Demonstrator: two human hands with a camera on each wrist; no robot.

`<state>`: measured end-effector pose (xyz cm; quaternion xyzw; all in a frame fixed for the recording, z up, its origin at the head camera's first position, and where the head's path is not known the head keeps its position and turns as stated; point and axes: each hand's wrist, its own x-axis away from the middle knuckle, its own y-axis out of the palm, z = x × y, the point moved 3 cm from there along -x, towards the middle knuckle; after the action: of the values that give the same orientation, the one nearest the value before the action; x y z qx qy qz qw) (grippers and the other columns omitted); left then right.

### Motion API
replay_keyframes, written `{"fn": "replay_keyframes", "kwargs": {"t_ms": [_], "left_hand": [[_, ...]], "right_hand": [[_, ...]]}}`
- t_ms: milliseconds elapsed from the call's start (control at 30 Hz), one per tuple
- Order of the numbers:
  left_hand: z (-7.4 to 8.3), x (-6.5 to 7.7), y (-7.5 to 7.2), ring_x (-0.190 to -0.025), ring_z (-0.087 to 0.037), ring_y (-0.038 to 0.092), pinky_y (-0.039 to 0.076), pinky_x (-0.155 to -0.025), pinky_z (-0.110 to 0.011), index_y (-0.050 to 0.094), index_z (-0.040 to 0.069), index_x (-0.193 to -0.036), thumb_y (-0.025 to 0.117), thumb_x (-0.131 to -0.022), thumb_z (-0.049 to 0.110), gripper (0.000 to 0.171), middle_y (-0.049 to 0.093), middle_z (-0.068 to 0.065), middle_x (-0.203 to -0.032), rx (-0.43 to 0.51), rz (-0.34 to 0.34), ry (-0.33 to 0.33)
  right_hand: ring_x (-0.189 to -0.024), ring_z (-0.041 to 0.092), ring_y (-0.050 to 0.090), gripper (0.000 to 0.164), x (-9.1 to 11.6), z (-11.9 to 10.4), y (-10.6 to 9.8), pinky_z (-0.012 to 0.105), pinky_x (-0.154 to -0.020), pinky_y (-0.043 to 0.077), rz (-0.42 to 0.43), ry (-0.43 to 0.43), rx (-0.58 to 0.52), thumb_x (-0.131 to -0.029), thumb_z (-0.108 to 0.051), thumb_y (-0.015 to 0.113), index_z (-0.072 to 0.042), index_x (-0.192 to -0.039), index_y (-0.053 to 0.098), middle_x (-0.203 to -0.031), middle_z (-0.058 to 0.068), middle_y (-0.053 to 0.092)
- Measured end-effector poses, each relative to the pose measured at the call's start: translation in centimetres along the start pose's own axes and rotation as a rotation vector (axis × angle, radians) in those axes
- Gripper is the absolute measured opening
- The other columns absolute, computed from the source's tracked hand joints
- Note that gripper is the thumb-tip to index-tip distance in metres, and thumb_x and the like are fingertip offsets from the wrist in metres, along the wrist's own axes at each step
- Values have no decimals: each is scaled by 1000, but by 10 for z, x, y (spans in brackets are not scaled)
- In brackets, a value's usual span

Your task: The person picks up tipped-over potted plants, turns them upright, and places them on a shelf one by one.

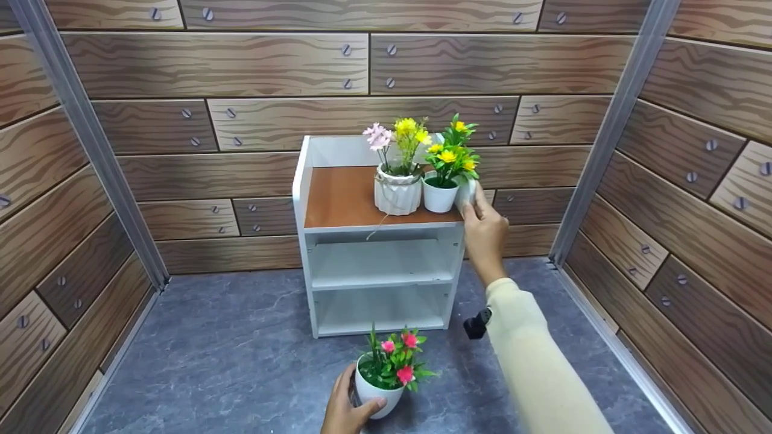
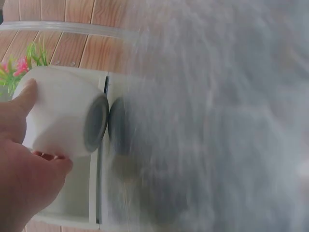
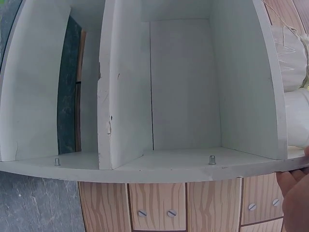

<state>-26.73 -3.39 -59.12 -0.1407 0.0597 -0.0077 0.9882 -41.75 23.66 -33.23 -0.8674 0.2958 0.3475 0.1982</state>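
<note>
In the head view my left hand [image 1: 347,405] grips a white flowerpot [image 1: 381,398] with pink artificial flowers [image 1: 405,361], in front of the shelf at the bottom. The left wrist view shows the pot's [image 2: 63,111] dark base, the thumb and fingers around its side. My right hand [image 1: 487,235] holds the upper right side panel [image 1: 465,194] of a small white shelf unit [image 1: 306,271], thumb in front. Only part of that hand [image 3: 295,195] enters the right wrist view. Beside it on the brown top stand a white pot with yellow flowers [image 1: 440,198] and a ribbed white pot [image 1: 398,194].
Two lower compartments of the shelf open to the front, divided by a middle board [image 1: 383,278]. The grey marbled floor [image 1: 229,355] spreads around it. Wood-plank-patterned walls [image 1: 241,66] enclose the back and both sides. A twine end hangs over the top's front edge.
</note>
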Motion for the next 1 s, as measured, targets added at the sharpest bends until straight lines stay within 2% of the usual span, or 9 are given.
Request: {"fn": "replay_keyframes", "kwargs": {"t_ms": [167, 400, 533, 700, 800, 900, 1000], "left_hand": [[-2, 2, -4, -123, -48, 44, 39, -102, -54, 34, -10, -140, 85, -69, 37, 100, 42, -31, -132, 3, -20, -4], [-6, 7, -8, -123, -50, 43, 38, -102, -54, 31, -16, -139, 85, -71, 24, 95, 40, -36, -133, -14, -59, 98], [-8, 5, -10, -122, -51, 43, 39, -101, -54, 31, -16, -139, 84, -72, 25, 94, 40, -37, -132, -21, -84, 88], [-12, 1, -12, -124, -53, 40, 39, -102, -53, 29, -17, -139, 84, -72, 27, 98, 38, -40, -133, -31, -112, 37], [-14, -5, -12, -128, -53, 36, 37, -103, -53, 26, -16, -142, 84, -72, 28, 101, 34, -41, -137, 12, -147, -9], [-15, -9, -12, -132, -53, 29, 35, -105, -52, 20, -14, -145, 83, -72, 25, 104, 27, -41, -142, 61, -180, -57], [-16, -11, -14, -134, -51, 27, 32, -108, -52, 20, -12, -146, 83, -72, 22, 104, 26, -39, -144, 73, -172, -101]], "right_hand": [[-111, 21, 60, 44, 0, 0, -1, 41, -88, 52, -6, 7, -8, -90, -15, 66, -17, -134, 56, -122, 13, 61], [-108, 22, 62, 44, 1, 0, 0, 42, -86, 52, -7, 27, 3, -90, -18, 66, -19, -133, 56, -120, 14, 63], [-109, 21, 62, 45, 1, 0, 0, 41, -86, 52, -13, 25, 4, -90, -18, 66, -19, -134, 56, -121, 13, 62], [-110, 22, 61, 45, 1, 0, 0, 42, -89, 51, -4, 8, 1, -90, -14, 67, -15, -134, 56, -121, 13, 62], [-109, 22, 61, 45, 1, 0, 0, 41, -88, 51, 2, 6, 1, -90, -14, 67, -16, -133, 56, -121, 13, 62], [-103, 21, 63, 45, 0, 1, 0, 41, -82, 53, -5, 11, 12, -91, -16, 65, -18, -134, 55, -120, 14, 62], [-100, 21, 64, 45, 0, 0, 0, 41, -78, 54, -19, 18, 10, -92, -16, 64, -18, -136, 54, -120, 15, 62]]}}
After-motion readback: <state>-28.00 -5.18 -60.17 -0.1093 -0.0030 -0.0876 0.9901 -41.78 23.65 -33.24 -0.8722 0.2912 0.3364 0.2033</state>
